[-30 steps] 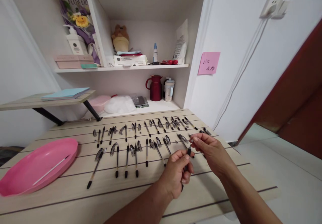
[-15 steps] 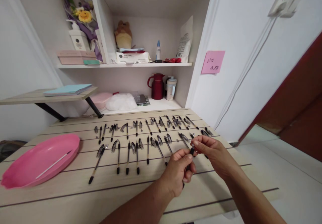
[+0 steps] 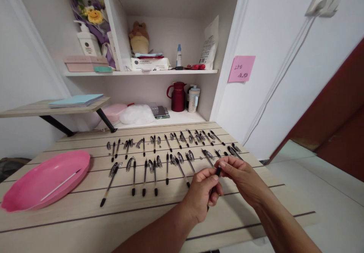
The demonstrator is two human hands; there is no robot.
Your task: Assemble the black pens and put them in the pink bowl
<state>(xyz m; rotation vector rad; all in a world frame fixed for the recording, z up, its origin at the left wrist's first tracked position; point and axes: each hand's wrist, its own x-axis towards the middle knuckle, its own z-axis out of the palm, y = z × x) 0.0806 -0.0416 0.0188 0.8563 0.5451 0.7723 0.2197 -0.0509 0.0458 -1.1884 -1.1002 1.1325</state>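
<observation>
My left hand (image 3: 200,194) is closed round a black pen (image 3: 218,171), its grip end pointing up and away from me. At that upper end, the thumb and fingertips of my right hand (image 3: 241,177) are pinched together; they cover the pen's tip, and any small part between them is hidden. Ahead of both hands, several dark pens (image 3: 145,178) without caps lie in two rough rows. Clear pen caps with dark clips, such as one cap (image 3: 159,161), lie beside them, along with tiny loose pieces.
On the left of the striped wooden table (image 3: 85,226) sits a pink basin (image 3: 82,158) holding a thin white stick (image 3: 58,186). Behind it stands a small raised shelf (image 3: 28,111). A red jug (image 3: 178,97) and a cup (image 3: 193,99) stand in the cabinet at the back.
My right fingertips have come down closer over the pen's upper end, and the small shiny bit seen there before is now covered. The left hand keeps its hold; the view shifts slightly.
</observation>
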